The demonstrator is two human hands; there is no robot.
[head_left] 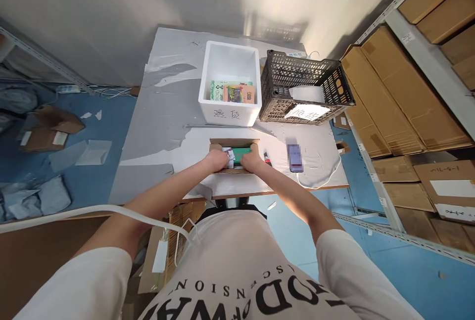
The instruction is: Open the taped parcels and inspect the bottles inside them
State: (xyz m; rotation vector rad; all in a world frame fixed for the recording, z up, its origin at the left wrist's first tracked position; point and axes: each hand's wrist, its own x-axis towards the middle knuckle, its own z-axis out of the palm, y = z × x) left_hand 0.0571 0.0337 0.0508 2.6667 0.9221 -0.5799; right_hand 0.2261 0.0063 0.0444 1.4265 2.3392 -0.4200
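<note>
One small open box (234, 141) lies on our table (144, 127), close to the near edge, with a green pack (241, 151) and a white pack (230, 157) inside it. Our left hand (218, 160) is at the left end of the box, fingers bent in, by the white pack. Our right hand (252, 159) is at the right end, mostly curled up, by the green pack. The finger ends are hidden, so we cannot tell if either hand has hold of a pack. To the right we see a red and black thing (267, 159), then a phone (295, 158) on a white cord (327, 180). Farther off stand a white bin (229, 115) with cards (239, 93) in it and a black crate (272, 106) on its right.
</note>
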